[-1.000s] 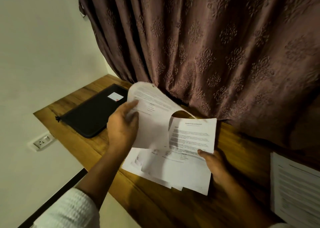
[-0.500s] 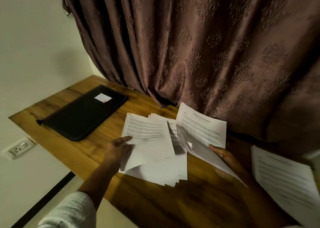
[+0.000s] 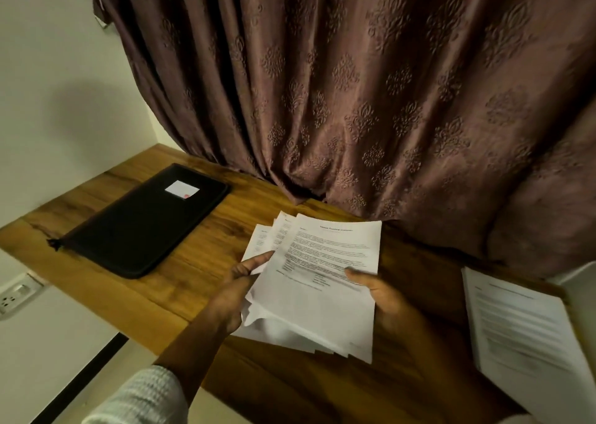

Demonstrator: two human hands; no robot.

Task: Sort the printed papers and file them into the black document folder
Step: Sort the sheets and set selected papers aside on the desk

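A loose stack of printed papers (image 3: 322, 281) lies fanned in the middle of the wooden desk (image 3: 180, 262). My left hand (image 3: 238, 291) grips the stack's left edge, thumb on top of the lower sheets. My right hand (image 3: 383, 298) holds the right side, thumb pressed on the top sheet. The black document folder (image 3: 142, 227) lies closed at the desk's left, with a small white label near its far end. A second pile of printed papers (image 3: 522, 336) lies at the right.
A heavy brown patterned curtain (image 3: 354, 101) hangs down to the desk's back edge. A wall socket (image 3: 16, 294) sits below the desk's left end. A pale wall stands at the left, and the desk's front edge runs diagonally beneath my left arm.
The sheet my right hand held up now lies on top of the stack. My left hand moved in from the loose left sheet to the stack's left edge; both hands now hold the stack.
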